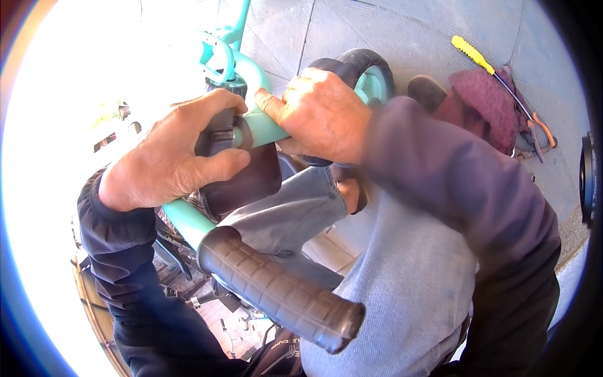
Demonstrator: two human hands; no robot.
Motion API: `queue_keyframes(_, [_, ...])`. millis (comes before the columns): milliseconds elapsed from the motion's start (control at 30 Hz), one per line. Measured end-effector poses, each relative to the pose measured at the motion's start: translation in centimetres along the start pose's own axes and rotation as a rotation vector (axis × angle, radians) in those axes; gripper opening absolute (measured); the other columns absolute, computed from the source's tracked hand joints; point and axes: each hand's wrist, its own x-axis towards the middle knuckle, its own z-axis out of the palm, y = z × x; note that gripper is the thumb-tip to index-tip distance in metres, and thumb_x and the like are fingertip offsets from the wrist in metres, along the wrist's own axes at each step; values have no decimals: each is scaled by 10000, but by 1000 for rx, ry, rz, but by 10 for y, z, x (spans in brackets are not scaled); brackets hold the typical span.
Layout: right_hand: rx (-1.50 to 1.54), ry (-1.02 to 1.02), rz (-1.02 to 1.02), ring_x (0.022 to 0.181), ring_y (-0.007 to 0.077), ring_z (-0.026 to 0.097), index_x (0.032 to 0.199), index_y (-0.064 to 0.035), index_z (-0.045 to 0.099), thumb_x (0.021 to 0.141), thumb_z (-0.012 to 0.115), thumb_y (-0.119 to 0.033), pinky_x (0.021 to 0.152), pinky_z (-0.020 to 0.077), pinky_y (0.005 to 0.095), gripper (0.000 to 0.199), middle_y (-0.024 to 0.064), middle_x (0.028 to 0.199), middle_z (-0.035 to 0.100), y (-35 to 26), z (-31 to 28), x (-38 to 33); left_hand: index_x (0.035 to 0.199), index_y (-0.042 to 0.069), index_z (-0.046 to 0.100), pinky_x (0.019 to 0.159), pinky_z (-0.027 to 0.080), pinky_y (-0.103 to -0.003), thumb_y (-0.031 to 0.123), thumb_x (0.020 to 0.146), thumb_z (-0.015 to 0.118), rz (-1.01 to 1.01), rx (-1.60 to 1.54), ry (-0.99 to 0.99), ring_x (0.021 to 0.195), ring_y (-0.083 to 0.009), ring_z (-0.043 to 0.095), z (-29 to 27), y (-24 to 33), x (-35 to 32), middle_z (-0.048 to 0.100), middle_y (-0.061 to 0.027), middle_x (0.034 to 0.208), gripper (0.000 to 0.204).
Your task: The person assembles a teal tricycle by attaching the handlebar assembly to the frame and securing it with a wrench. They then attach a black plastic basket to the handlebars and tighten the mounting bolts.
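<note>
A turquoise handlebar (186, 221) of a small wheeled vehicle lies across my lap, its black ribbed grip (282, 286) pointing toward me. A dark plastic housing (254, 182) sits around the middle of the bar. My left hand (169, 151) grips this housing, thumb on the near side and fingers over the far side. Just to its right, my right hand (326, 116) is closed around the turquoise tube, with the thumb laid along it. The fingers under the tube are hidden. Beyond my right hand is a black wheel (382, 68) with a turquoise hub.
On the grey tiled floor at the far right lie a yellow-handled screwdriver (472, 54), a maroon cloth (487, 94) and an orange-handled tool (544, 131). More turquoise frame (233, 34) rises at the back. My jeans-clad leg (402, 264) is below the bar. Glare washes out the left side.
</note>
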Motion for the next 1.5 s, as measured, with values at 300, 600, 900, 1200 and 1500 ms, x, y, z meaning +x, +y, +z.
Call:
queue_keyframes(300, [52,42,-4,705,306,666,1135,9,622,702,755,-221,702,517,402,508,131,689,640,1,5,1,1230,-3,553,897,484,-342,340,826,732,25,-93,10,957,-194,591,2,-10,3,648,-117,1034,559])
queue_keyframes(600, [26,-5,7,732,320,682,1119,7,622,716,758,-222,714,527,414,483,156,715,658,3,2,1,1185,-28,558,734,489,-282,365,873,767,72,-252,142,792,-147,590,7,-19,12,635,-90,876,544])
queue_keyframes(900, [61,0,19,737,324,683,1132,-6,625,714,767,-242,712,524,419,500,149,720,661,1,2,0,1328,29,506,757,490,-303,269,797,825,117,-179,-25,822,-159,586,-5,-12,13,636,-86,903,664])
queue_keyframes(1200, [16,36,28,745,315,686,1181,-4,617,683,763,-223,712,525,414,563,142,740,670,0,1,1,1424,85,466,916,497,-370,102,765,702,225,21,38,986,-228,606,-1,-4,-2,642,-131,1099,700])
queue_keyframes(1500, [14,18,46,738,312,679,1092,-9,628,681,761,-201,704,525,412,472,143,730,655,2,-2,1,1444,79,454,1013,440,-363,205,801,768,135,-291,113,1124,-230,569,11,-6,-2,611,-139,1268,726])
